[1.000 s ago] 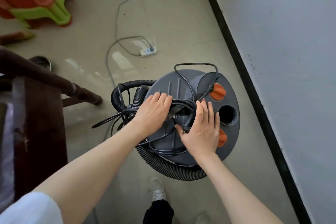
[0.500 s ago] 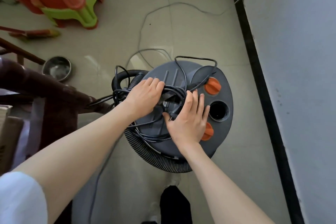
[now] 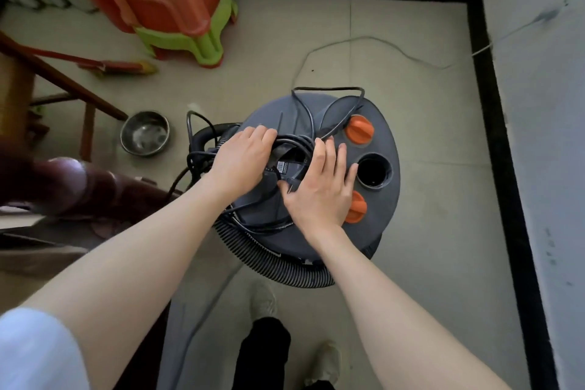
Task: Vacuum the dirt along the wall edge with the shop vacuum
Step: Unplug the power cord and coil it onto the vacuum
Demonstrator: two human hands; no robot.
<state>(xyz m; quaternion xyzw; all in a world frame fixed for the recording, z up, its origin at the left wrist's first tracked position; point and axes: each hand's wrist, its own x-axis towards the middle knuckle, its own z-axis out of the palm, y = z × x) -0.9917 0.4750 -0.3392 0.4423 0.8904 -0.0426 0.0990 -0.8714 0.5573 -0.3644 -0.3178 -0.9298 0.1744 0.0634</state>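
Your shop vacuum (image 3: 373, 215) stands on the tiled floor (image 3: 427, 263) near the room's corner, its grey lid facing up at you. Stacked plastic stools (image 3: 177, 9) sit beyond the vacuum to its left. The ribbed hose (image 3: 272, 260) curls round the vacuum's near side. A steel bowl (image 3: 145, 133) lies left of it. On the lid, your left hand (image 3: 242, 161) curls its grip round the bundled black power cord (image 3: 297, 146), while your right hand (image 3: 319, 191) rests flat, fingers straight, on the cord beside two orange knobs (image 3: 359, 130).
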